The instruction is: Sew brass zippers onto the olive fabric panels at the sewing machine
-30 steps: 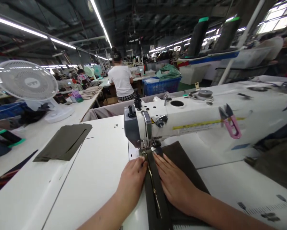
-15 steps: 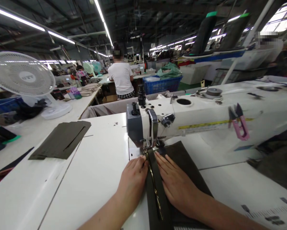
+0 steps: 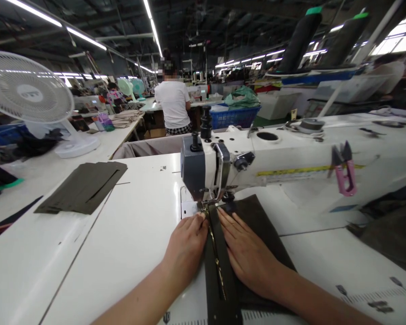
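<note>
A dark olive fabric piece with a gold-toothed zipper [image 3: 217, 262] runs lengthwise under the presser foot of a white sewing machine [image 3: 219, 180]. My left hand [image 3: 185, 243] has its fingers curled together at the left edge of the zipper strip, close to the needle area. Lying flat with fingers stretched out, my right hand [image 3: 248, 250] presses on the fabric right of the zipper. A wider dark fabric panel [image 3: 257, 216] spreads beneath and beyond this hand. The needle tip is too small to make out.
Several cut fabric pieces [image 3: 84, 187] lie stacked on the table at left. Behind them stands a white fan [image 3: 28, 90]. Pink thread snips [image 3: 345, 174] hang on the machine's arm. More dark fabric [image 3: 389, 234] is at right. A person in white [image 3: 172, 104] works ahead.
The fabric and zipper have advanced slightly toward the presser foot, and the strip's near end now shows. Both hands keep nearly the same pose. The camera view has shifted a little.
</note>
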`<state>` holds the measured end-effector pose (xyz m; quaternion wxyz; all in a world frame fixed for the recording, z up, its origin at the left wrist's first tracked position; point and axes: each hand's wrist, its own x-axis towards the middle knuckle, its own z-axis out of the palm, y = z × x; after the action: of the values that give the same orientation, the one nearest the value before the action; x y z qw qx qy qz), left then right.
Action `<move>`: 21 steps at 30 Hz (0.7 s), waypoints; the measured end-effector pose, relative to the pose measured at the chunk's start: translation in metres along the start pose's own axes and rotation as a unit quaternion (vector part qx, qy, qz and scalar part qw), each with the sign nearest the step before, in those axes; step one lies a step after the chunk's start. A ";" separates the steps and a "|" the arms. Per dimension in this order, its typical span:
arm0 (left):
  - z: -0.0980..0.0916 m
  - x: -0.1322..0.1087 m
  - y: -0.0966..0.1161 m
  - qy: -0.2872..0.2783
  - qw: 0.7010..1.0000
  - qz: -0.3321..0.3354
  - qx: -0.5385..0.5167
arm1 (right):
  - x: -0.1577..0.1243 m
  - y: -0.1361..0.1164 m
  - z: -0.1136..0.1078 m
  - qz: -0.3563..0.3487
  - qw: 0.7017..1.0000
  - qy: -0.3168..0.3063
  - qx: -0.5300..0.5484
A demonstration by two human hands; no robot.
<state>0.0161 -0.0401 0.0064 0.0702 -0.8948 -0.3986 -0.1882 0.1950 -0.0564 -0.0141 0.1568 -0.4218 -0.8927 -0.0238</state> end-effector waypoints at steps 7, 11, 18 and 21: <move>-0.002 0.002 -0.001 -0.023 1.000 0.008 0.006 | 0.002 0.000 -0.003 0.016 1.000 -0.004 0.023; -0.004 0.004 -0.002 -0.054 0.998 0.010 0.025 | 0.003 0.000 -0.002 0.020 0.999 -0.003 0.027; -0.004 0.005 -0.003 -0.052 0.999 0.014 0.005 | 0.004 0.000 0.002 0.024 0.999 0.004 0.028; -0.002 0.005 -0.006 -0.039 0.999 0.010 -0.003 | 0.006 0.001 0.003 0.025 0.999 0.000 0.029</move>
<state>0.0146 -0.0329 0.0099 0.0540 -0.9058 -0.3913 -0.1534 0.1910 -0.0507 -0.0152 0.1693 -0.4396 -0.8821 0.0062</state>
